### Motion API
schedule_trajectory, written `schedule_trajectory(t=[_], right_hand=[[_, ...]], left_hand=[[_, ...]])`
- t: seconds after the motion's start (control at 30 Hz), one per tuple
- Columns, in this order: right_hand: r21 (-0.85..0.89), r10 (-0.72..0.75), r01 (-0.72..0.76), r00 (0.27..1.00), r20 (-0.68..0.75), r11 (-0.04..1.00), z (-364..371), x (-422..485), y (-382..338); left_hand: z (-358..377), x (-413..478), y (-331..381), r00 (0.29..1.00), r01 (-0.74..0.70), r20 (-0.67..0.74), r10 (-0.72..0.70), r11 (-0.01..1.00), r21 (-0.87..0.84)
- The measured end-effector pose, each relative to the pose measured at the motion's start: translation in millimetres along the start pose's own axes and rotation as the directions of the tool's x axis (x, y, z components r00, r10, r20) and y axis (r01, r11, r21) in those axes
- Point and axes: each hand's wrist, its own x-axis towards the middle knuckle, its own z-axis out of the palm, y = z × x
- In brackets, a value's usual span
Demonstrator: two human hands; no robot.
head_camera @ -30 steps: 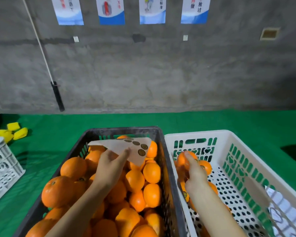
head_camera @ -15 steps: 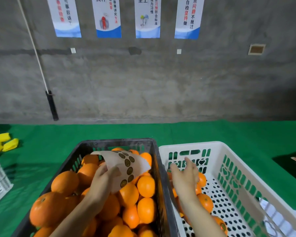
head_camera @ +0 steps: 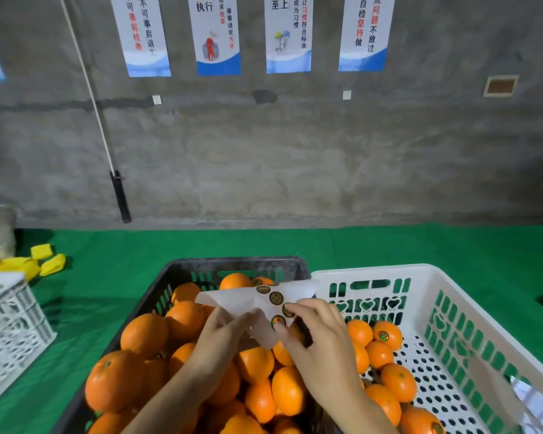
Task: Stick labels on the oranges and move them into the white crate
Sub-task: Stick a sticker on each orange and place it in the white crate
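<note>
Two hands together: left hand grips label sheet, right hand pinches its edge

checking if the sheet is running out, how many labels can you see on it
4, in a row down the label sheet: the top label, the second label, the third label at the right hand's fingertips, the lowest label. Fingers may hide more.

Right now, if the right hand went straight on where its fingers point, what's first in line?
The label sheet in the left hand: the right hand fingertips seem to touch its stickers, though depth is unclear.
</note>
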Motion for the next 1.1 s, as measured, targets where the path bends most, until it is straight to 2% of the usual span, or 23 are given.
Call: schedule_trajectory(t=[0.1, 0.23, 0.53, 0.63, 0.7, 0.83, 0.87, 0.93, 1.0, 1.03, 1.1], right_hand=[[-0.042, -0.027, 0.029, 0.999, 0.033, 0.999, -1.0, -0.9, -0.4], [-0.056, -0.005, 0.010, 0.997, 0.080, 0.998, -0.7, -0.6, -2.1], [0.012, -0.070, 0.071, 0.996, -0.054, 0.997, -1.2, -5.9, -3.0], [0.021, -0.101, 0.104, 0.989, -0.111, 0.994, 0.1, -4.9, -3.8], [0.036, -0.135, 0.141, 0.982, -0.134, 0.989, 1.0, -4.5, -2.4], [0.072, -0.104, 0.111, 0.990, -0.096, 0.991, -0.4, -5.9, -2.8], [0.082, -0.081, 0.086, 0.995, -0.058, 0.993, -0.7, -5.4, -3.3], [0.155, 0.011, -0.035, 0.988, 0.153, 0.987, 1.3, -5.2, -7.4], [0.229, 0.109, -0.223, 0.898, 0.426, 0.947, 3.6, -1.8, -13.0], [0.236, 0.129, -0.286, 0.846, 0.517, 0.929, 8.3, -0.2, -15.9], [0.190, 0.140, -0.310, 0.788, 0.599, 0.931, 17.8, 8.2, -21.7]], left_hand=[[0.1, -2.6, 0.9, 0.998, -0.018, 0.068, 0.017, 1.000, 0.007], [2.1, -6.1, 0.4, 0.991, -0.080, 0.118, 0.068, 0.992, 0.096], [1.7, -7.1, -1.0, 0.959, -0.054, 0.280, 0.044, 0.998, 0.027], [3.5, -7.0, -2.1, 0.972, -0.010, 0.237, 0.007, 1.000, 0.010], [5.4, -7.4, -2.1, 0.985, -0.038, 0.171, 0.031, 0.999, 0.036], [-2.1, -4.7, 3.7, 0.996, -0.075, -0.043, 0.076, 0.997, 0.024], [-6.4, -1.8, 6.2, 0.993, -0.072, -0.090, 0.072, 0.997, 0.004], [-16.2, 2.3, 9.9, 0.981, -0.059, -0.187, 0.050, 0.997, -0.042], [-18.7, 4.0, 16.1, 0.964, -0.038, -0.264, 0.015, 0.996, -0.080], [-19.5, 3.3, 19.2, 0.961, -0.032, -0.277, 0.003, 0.994, -0.102], [-23.0, 3.2, 21.9, 0.954, -0.015, -0.297, -0.039, 0.984, -0.179]])
